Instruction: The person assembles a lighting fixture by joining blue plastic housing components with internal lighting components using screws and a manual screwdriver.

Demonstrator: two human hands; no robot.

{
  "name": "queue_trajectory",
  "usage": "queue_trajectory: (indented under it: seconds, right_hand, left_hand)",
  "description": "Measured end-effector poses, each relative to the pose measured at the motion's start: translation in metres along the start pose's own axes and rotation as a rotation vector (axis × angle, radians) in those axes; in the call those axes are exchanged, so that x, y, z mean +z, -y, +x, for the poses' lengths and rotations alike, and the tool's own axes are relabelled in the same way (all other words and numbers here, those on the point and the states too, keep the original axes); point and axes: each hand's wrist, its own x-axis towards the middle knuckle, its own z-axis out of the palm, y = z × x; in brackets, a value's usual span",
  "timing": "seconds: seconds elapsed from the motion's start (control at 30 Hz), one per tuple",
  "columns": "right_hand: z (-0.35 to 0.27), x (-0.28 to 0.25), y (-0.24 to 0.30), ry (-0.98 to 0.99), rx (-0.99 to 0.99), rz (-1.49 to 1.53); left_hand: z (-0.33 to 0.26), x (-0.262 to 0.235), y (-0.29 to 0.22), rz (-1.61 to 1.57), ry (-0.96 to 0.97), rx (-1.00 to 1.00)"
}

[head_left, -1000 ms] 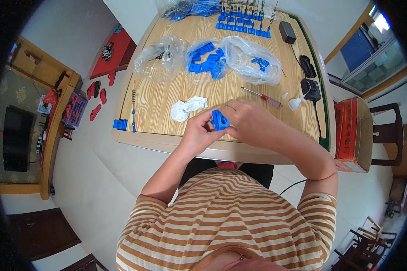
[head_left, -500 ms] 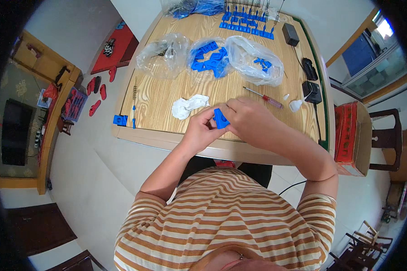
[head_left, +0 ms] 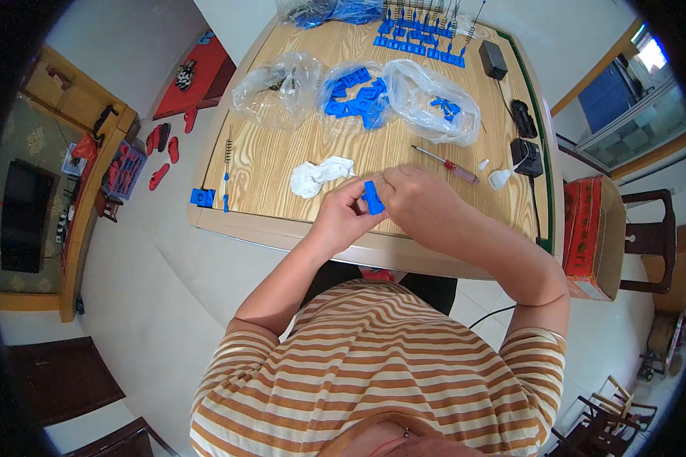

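Note:
Both hands meet over the near edge of a wooden table [head_left: 297, 152]. My left hand [head_left: 341, 216] and my right hand [head_left: 413, 198] pinch a small blue plastic part [head_left: 373, 197] between their fingertips, just above the tabletop. A crumpled white cloth [head_left: 318, 174] lies just left of the hands. A screwdriver with a red handle [head_left: 445, 163] rests on the table right behind my right hand.
Clear plastic bags [head_left: 276, 80] with blue parts [head_left: 356, 97] sit mid-table, and a row of assembled blue pieces [head_left: 421, 39] stands at the far edge. Black adapters [head_left: 524, 134] lie at right. A blue block [head_left: 202, 197] sits at the left corner. A red box [head_left: 591, 237] stands beside the table.
The blue part has been turned slightly between the fingers; both hands stay in the same spot at the table's near edge.

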Motion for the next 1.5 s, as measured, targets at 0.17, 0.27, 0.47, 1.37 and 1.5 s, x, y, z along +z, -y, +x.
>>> queue_trajectory:
  seconds: [0.17,0.27,0.47,1.37,1.5]
  right_hand:
    - [0.0,0.002,0.0,0.0,-0.014,-0.038]
    - [0.001,0.001,0.0,0.009,-0.018,-0.046]
    - [0.002,0.006,-0.002,-0.115,-0.051,-0.082]
    - [0.001,0.009,-0.003,-0.025,-0.028,-0.053]
    - [0.001,0.007,-0.003,-0.004,-0.042,-0.076]
  left_hand:
    - [0.0,0.002,0.0,-0.057,-0.006,-0.017]
    - [0.001,0.003,0.004,-0.056,-0.005,-0.014]
    - [0.001,0.006,0.007,-0.086,-0.021,-0.017]
    - [0.001,0.007,0.007,-0.068,-0.014,-0.056]
    - [0.002,0.005,0.005,-0.052,0.004,-0.067]
